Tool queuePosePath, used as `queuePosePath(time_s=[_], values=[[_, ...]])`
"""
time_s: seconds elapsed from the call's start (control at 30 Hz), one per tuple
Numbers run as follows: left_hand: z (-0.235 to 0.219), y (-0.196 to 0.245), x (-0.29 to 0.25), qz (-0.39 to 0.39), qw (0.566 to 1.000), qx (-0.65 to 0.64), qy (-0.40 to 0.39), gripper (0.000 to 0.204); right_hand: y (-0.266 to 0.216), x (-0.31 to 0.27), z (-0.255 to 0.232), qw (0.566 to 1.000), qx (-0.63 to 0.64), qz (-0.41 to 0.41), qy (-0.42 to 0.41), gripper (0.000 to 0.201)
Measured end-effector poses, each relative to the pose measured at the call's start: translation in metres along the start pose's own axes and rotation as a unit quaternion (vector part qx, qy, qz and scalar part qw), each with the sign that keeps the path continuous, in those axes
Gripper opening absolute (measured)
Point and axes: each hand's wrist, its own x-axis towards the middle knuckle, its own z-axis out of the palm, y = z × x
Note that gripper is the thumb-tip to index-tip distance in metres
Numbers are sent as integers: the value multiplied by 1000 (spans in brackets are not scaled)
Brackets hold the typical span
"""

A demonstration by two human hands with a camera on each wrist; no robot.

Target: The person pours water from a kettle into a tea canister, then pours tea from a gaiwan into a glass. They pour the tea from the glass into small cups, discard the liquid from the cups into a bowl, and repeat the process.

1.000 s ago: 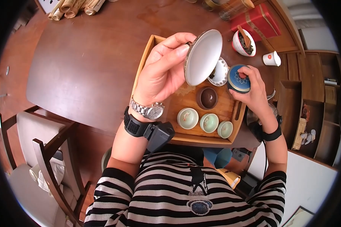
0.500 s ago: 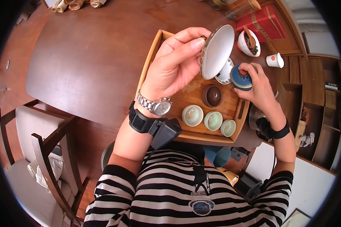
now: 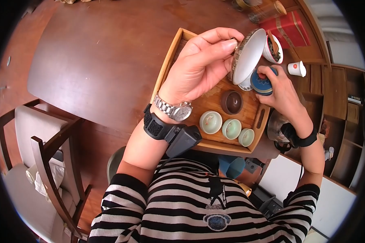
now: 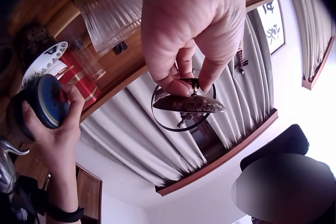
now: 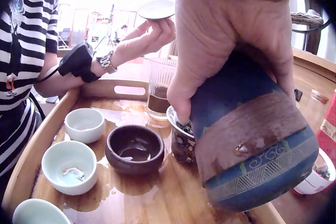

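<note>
My left hand (image 3: 205, 67) pinches a patterned gaiwan lid (image 3: 249, 56) by its knob, holding it tilted in the air with its white inside facing right. The right hand (image 3: 286, 91) grips a blue lidded pot (image 3: 260, 83), fingers at its reddish knob and thumb around its side. A brown band and carved patterns show on the pot (image 5: 252, 140) in the right wrist view. Close beside it, partly hidden, is the gaiwan bowl (image 5: 184, 148) with dark tea leaves. A dark brown cup (image 3: 232, 102) and three pale green cups (image 3: 211, 122) sit on the wooden tray (image 3: 166, 73).
A white bowl (image 3: 276, 50) of tea leaves with a wooden scoop stands beyond the pot. Near it are a paper cup (image 3: 297, 69) and a red box (image 3: 290, 30). A ribbed glass pitcher (image 5: 159, 87) is on the tray; a metal kettle (image 3: 276, 125) stands to its right.
The head view has shifted, with the tray farther right. My left hand has brought the lid closer to the pot and turned it more edge-on. The right hand keeps its grip on the pot.
</note>
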Motion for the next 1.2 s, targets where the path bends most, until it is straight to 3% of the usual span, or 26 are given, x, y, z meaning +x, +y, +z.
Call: queuePosePath(time_s=[1.2], values=[[-1, -3, 1, 0, 1000, 2, 20, 20, -2, 16, -7, 997, -54, -9, -62, 58]])
